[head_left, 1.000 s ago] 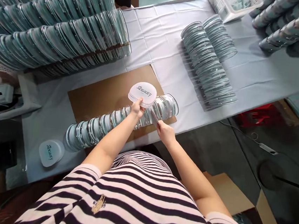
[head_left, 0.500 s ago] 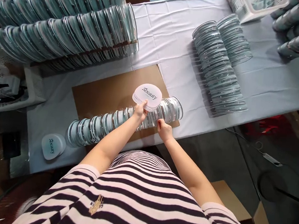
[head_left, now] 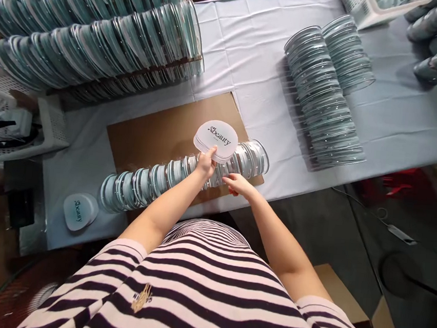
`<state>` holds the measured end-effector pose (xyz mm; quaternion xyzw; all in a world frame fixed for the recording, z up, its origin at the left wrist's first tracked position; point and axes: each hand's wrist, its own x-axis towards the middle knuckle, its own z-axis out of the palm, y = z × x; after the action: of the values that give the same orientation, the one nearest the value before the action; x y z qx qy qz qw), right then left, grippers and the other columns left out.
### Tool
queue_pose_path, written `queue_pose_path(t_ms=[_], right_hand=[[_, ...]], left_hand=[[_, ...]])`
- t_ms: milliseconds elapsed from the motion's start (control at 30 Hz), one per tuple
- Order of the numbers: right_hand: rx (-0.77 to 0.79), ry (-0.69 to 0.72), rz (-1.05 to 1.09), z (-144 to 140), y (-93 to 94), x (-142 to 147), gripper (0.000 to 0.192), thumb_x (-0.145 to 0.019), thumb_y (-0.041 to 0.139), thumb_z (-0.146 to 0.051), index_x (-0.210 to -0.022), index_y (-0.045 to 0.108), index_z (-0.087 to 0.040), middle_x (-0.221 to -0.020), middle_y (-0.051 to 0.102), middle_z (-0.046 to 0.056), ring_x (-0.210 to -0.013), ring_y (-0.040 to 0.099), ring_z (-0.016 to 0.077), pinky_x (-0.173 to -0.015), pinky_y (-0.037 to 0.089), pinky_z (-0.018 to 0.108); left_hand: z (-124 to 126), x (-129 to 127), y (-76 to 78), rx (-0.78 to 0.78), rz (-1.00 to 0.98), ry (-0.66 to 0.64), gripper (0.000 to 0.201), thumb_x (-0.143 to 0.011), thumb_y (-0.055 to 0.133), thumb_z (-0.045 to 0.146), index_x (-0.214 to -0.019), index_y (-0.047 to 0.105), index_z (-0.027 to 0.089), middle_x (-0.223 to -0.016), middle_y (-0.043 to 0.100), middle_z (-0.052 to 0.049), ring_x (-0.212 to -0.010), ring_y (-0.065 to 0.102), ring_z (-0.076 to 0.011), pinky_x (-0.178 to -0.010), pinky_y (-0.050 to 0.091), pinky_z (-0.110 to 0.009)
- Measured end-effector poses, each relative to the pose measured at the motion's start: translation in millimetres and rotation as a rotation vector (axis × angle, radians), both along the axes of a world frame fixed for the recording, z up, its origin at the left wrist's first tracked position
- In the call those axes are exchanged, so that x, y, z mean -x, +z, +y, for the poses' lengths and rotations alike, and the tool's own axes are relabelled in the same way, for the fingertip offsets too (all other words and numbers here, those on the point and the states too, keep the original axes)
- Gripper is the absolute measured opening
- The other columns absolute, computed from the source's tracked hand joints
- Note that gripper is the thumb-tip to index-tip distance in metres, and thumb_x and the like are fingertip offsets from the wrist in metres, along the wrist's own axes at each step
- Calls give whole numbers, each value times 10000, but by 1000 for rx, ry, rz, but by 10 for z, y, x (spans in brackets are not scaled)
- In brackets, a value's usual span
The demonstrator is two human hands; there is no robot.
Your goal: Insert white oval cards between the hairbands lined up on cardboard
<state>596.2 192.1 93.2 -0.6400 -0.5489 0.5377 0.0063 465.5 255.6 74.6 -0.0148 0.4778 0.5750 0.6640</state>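
My left hand (head_left: 205,165) holds a small stack of white oval cards (head_left: 216,140) printed "Sbeauty", lifted just above a long row of clear round cases (head_left: 171,176) that lies on a brown cardboard sheet (head_left: 155,132). My right hand (head_left: 236,184) rests its fingers on the front of that row, a little right of the cards, with the fingers loosely spread. Whether it pinches anything is unclear. A single "Sbeauty" piece (head_left: 79,211) lies at the near left of the table.
Large banks of stacked clear cases (head_left: 95,38) fill the far left. Two more rows (head_left: 325,97) lie on the white cloth (head_left: 233,47) at right. White baskets sit at far right (head_left: 376,6) and left (head_left: 16,134). A cardboard box (head_left: 347,305) stands on the floor.
My right hand has moved left from the table edge onto the row of cases and spread its fingers. The left hand keeps the cards in nearly the same place.
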Motion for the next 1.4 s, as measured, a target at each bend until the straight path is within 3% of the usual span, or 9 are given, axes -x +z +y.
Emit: queue_pose_path(t_ms=[100,233,367,500,600,700,967,1233,1400], right_hand=[[-211,56,-239,187,141,-89,287,-888,583,-412,-724,653,-186,-703,673,81,-703,640,205,-667,485,305],[-648,-253,-178,398,227,-114,488,-980,369,-453,-1305,594,-167,-1230,666,154,-1121,626,249,-947,500,389],[-817,-148,-178,280,250,77,605,-944,442,-447,-1454,465,-121,-1533,426,190,-1434,369,312,-1167,328,510],[-805,-184,-40,28,283,382,485,-915,495,-476,-1282,596,-175,-1287,636,153,-1201,578,292,-1021,477,454],[-716,-448,108,-50,300,446,386,-916,463,-486,-1084,623,-177,-935,707,94,-864,658,228,-791,549,362],[-860,-701,41,-224,337,265,362,-928,441,-475,-1047,601,-173,-908,694,79,-818,644,206,-738,530,325],[-780,-82,-350,-1258,190,55,333,-951,411,-335,-1048,700,-200,-862,746,56,-689,662,166,-639,424,258],[-484,195,-577,-624,-74,529,298,-1002,395,-316,-1138,617,-170,-915,747,89,-777,680,204,-590,272,277],[-386,134,-585,-547,15,534,298,-1026,370,-367,-1160,560,-181,-900,740,80,-773,670,215,-594,267,284]], left_hand=[[-39,-23,28,-37,26,-34,315,-838,672,46,-1139,712,129,-1120,763,-86,-1150,686,-215,-1068,509,-355],[-196,90,131,-101,18,-133,369,-806,715,83,-1166,708,163,-1084,771,-68,-1131,693,-232,-1049,520,-388],[-410,302,207,-137,67,-158,352,-794,730,102,-1140,718,164,-1049,774,-73,-1065,714,-226,-991,545,-360],[-575,415,185,-124,108,-174,261,-822,692,92,-1070,732,162,-965,776,-54,-901,734,-190,-873,583,-315],[-609,479,174,-107,46,-179,269,-841,689,103,-1099,724,171,-931,774,-48,-913,734,-188,-875,585,-306],[-498,610,192,-47,16,-56,313,-867,664,97,-1164,701,188,-1020,774,-49,-1017,724,-200,-939,576,-327],[-157,800,99,20,-143,58,352,-942,573,116,-1282,631,187,-1213,731,-85,-1168,677,-199,-1048,535,-404],[-224,721,32,33,-90,-2,348,-916,606,73,-1243,662,178,-1205,738,-65,-1217,650,-191,-1044,535,-324],[-208,736,-27,13,-84,-20,360,-905,621,71,-1247,660,176,-1189,744,-65,-1191,666,-189,-1038,538,-321]])
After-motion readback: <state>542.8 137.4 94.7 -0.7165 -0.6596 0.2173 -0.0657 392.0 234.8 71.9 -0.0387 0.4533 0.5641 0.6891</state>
